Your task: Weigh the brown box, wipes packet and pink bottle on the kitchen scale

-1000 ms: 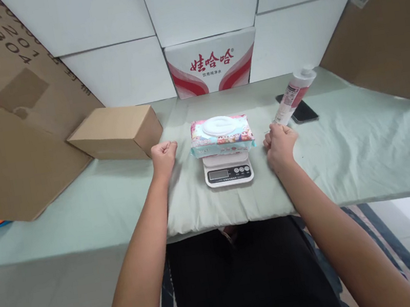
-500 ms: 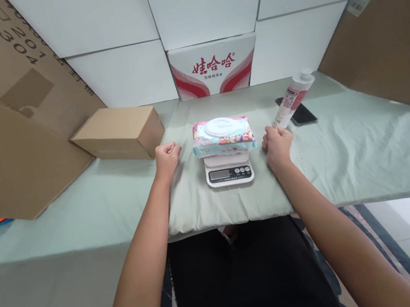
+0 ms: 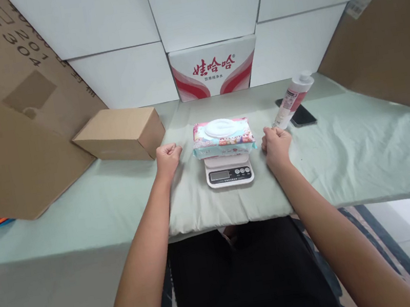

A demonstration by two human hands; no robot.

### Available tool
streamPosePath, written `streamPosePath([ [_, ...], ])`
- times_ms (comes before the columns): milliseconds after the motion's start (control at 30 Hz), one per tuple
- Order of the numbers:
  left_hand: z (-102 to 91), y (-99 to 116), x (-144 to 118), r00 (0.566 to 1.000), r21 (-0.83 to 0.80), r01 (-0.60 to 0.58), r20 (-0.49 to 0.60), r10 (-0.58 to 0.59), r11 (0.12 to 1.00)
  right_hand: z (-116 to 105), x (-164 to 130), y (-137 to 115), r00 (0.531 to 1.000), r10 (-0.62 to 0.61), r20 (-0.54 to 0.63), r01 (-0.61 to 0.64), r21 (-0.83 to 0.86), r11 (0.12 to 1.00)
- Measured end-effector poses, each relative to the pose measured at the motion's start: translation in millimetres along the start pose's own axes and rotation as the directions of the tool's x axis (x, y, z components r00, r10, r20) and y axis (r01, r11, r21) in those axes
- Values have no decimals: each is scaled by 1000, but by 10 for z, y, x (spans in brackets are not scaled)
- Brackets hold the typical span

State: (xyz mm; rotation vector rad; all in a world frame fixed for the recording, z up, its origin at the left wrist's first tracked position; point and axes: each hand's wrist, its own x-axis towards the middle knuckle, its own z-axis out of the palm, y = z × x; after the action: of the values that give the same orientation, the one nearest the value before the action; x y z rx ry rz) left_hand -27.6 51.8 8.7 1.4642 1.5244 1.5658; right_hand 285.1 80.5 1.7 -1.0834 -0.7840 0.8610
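- Head view is showing the left hand (image 3: pixel 167 157) curling into an empty fist and resting on the pale green cloth (image 3: pixel 346 162) that is covering the bench; the right hand (image 3: pixel 275 144) is likewise lying clenched and empty on the cloth
- between the two hands a pack of wet wipes (image 3: pixel 222 136) is sitting on a small white kitchen scale (image 3: pixel 229 170); the pack is lying flat, lid up, near each fist but touching neither
- just beyond the right hand a white tube with a pink label (image 3: pixel 292 99) is lying tilted, its lower end close to the knuckles; a dark phone (image 3: pixel 302 114) is lying partly under it
- beyond and outward of the left hand a small cardboard box (image 3: pixel 121 134) is resting on the cloth
- straight ahead of both hands a red and white carton (image 3: pixel 215 69) is standing against white boxes
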Motion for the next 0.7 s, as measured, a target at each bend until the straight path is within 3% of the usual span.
streamPosePath([
  [700, -3, 34, -17, 1000, -28, 13, 26, -12, 1000, -20, -1, 14, 1000, 9, 27, -8, -26, 1000],
])
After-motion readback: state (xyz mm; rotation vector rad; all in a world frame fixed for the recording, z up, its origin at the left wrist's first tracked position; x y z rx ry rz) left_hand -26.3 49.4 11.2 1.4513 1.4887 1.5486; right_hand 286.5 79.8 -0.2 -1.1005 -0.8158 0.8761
